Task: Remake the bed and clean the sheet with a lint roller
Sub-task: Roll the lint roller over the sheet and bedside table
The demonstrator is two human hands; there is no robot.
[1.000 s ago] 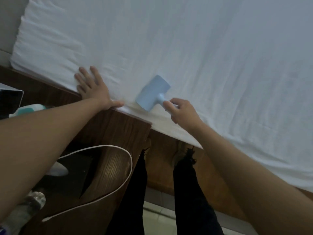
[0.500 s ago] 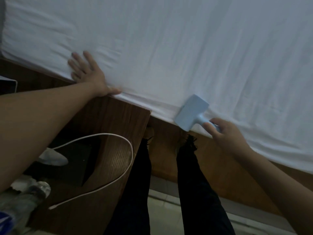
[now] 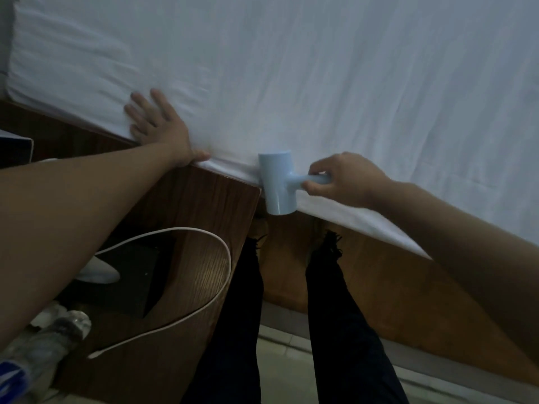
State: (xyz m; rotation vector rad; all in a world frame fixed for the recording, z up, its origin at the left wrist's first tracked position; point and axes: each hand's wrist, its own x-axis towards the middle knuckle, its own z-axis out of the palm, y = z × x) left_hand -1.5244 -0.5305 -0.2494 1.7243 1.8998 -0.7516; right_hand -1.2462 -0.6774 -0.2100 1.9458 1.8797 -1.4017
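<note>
Sheet (image 3: pixel 320 83) edge gets another pass: my right hand (image 3: pixel 347 182), gripping the lint roller (image 3: pixel 277 182), has swung back toward my flat, open left hand (image 3: pixel 157 126), so cleaning continues.

We see a white cloth sheet (image 3: pixel 320 83), matt and finely creased, a pale blue lint roller (image 3: pixel 278 183) of smooth plastic with a slight sheen, our bedside table (image 3: pixel 204 243) in brown grained wood, faintly glossy, a smooth white cable (image 3: pixel 224 258)
</note>
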